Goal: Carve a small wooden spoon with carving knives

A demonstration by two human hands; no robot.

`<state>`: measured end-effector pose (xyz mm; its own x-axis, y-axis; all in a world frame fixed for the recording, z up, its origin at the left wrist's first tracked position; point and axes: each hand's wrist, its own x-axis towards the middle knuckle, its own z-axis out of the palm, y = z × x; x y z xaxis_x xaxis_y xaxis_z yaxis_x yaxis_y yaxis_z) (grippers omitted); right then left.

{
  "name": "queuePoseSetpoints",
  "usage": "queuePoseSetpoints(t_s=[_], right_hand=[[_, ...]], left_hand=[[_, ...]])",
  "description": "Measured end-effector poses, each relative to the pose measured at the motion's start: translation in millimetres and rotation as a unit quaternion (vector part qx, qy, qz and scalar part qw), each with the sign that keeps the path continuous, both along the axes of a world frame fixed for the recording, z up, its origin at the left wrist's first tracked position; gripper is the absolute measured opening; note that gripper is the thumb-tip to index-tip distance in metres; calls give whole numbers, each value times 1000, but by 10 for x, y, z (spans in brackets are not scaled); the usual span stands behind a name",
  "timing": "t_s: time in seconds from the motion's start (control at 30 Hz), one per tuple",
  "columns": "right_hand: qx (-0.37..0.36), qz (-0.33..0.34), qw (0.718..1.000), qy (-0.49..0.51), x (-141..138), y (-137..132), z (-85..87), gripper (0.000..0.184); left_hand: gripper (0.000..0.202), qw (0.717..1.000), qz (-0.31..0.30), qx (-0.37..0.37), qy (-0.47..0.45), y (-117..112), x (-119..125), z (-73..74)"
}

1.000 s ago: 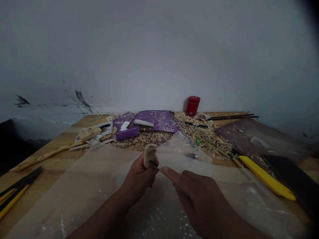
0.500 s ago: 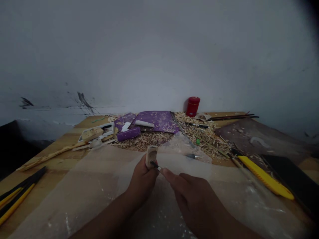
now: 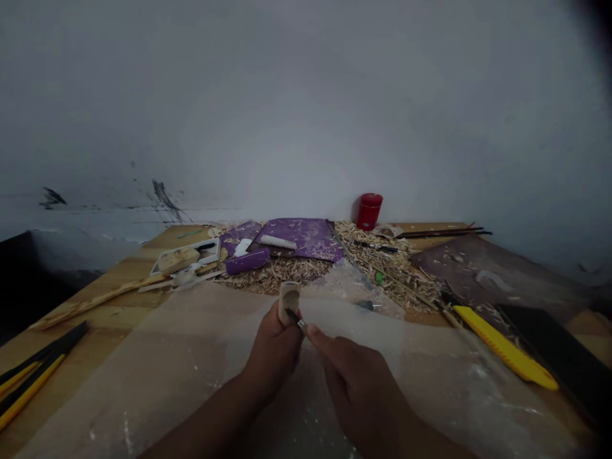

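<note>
My left hand (image 3: 275,350) grips a small pale wooden block (image 3: 289,302) upright, its top showing above the fingers. My right hand (image 3: 358,389) pinches a small carving knife (image 3: 299,324) with a dark blade and a silver collar. The blade rests against the lower part of the block, and the fingers hide most of the handle. Both hands are close together above a clear plastic sheet (image 3: 143,363).
Wood shavings (image 3: 382,274) lie on the wooden table (image 3: 176,234) beyond the sheet, around a purple mat (image 3: 301,239). A red canister (image 3: 369,211) stands against the wall. A yellow utility knife (image 3: 502,347) and a black board (image 3: 559,357) lie right; yellow-and-black tools (image 3: 38,376) lie left.
My hands have drawn slightly closer together, with the knife staying at the block. The whole scene sits a little lower in the view.
</note>
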<state>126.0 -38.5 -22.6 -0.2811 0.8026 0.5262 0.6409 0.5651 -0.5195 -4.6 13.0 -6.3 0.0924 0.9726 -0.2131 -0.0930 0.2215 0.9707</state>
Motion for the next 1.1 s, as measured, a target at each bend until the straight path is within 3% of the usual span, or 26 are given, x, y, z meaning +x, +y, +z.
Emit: queuePoseSetpoints(t_s=[0.17, 0.27, 0.33, 0.4, 0.47, 0.53, 0.63, 0.73, 1.1], right_hand=[[-68, 20, 989, 133, -63, 2, 40, 36], [10, -4, 999, 38, -56, 20, 0, 38], [81, -33, 994, -62, -38, 39, -41, 42], [101, -51, 988, -107, -26, 59, -62, 44], [63, -39, 995, -63, -30, 73, -45, 43], [-16, -13, 999, 44, -46, 82, 2, 40], [-145, 2, 967, 210, -56, 88, 79, 33], [-224, -1, 936, 271, -5, 92, 120, 31], [-91, -20, 991, 94, 213, 103, 136, 34]], left_hand=[[11, 1000, -15, 25, 6, -9, -5, 7], [11, 1000, -18, 17, 0, -5, -8, 2], [12, 1000, -17, -1, -13, 0, -8, 3], [13, 999, -17, -21, -25, 5, -6, 12], [14, 999, -23, -28, -32, 5, -4, 28], [15, 998, -33, -26, -38, -2, -1, 46], [17, 996, -47, -39, -65, -18, 4, 61], [16, 991, -57, -67, -97, -12, -7, 55], [11, 998, -28, 17, -59, 115, -56, -42]])
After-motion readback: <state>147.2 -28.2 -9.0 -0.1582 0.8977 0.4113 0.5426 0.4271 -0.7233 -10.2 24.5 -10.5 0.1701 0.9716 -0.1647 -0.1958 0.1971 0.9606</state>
